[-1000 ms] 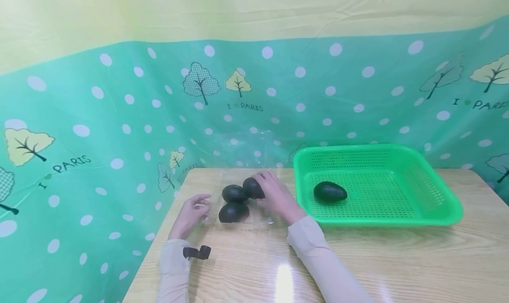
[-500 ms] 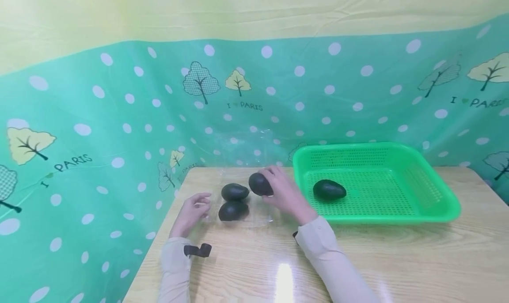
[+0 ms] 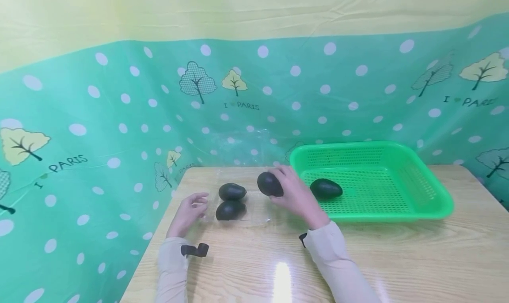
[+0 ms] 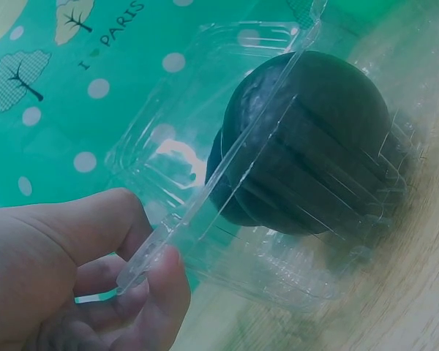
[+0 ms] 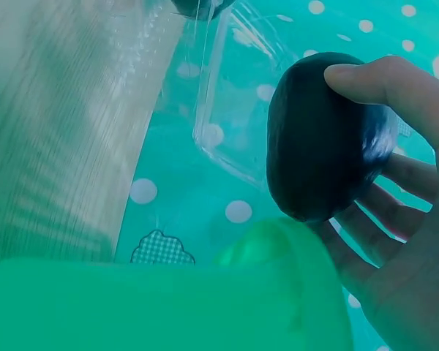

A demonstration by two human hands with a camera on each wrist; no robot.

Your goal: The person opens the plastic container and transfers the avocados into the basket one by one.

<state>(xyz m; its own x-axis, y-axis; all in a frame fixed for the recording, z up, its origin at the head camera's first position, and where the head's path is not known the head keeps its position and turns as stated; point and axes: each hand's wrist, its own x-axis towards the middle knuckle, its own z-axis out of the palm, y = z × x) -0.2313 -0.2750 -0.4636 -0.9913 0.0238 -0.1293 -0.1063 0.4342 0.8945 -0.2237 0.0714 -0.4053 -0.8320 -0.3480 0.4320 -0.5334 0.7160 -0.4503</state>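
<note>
In the head view my right hand (image 3: 295, 196) holds a dark avocado (image 3: 269, 184) above the table, between the clear plastic clamshell box (image 3: 260, 212) and the green basket (image 3: 370, 215). The right wrist view shows the thumb on one side of that avocado (image 5: 318, 146) and fingers behind it. Two more avocados, a rear one (image 3: 232, 191) and a front one (image 3: 230, 210), sit side by side in the box. My left hand (image 3: 188, 214) is at the box's left side; in the left wrist view its thumb and fingers pinch the clear rim (image 4: 155, 247). Another avocado (image 3: 326, 188) lies in the basket.
Behind the wooden table (image 3: 238, 267) hangs a green dotted curtain (image 3: 159, 117) with printed trees. The box's raised clear lid (image 3: 242, 148) leans up near it. Black straps circle both wrists.
My right hand has lifted the avocado away from the two others and carried it rightward toward the basket. The left hand has stayed at the box's edge.
</note>
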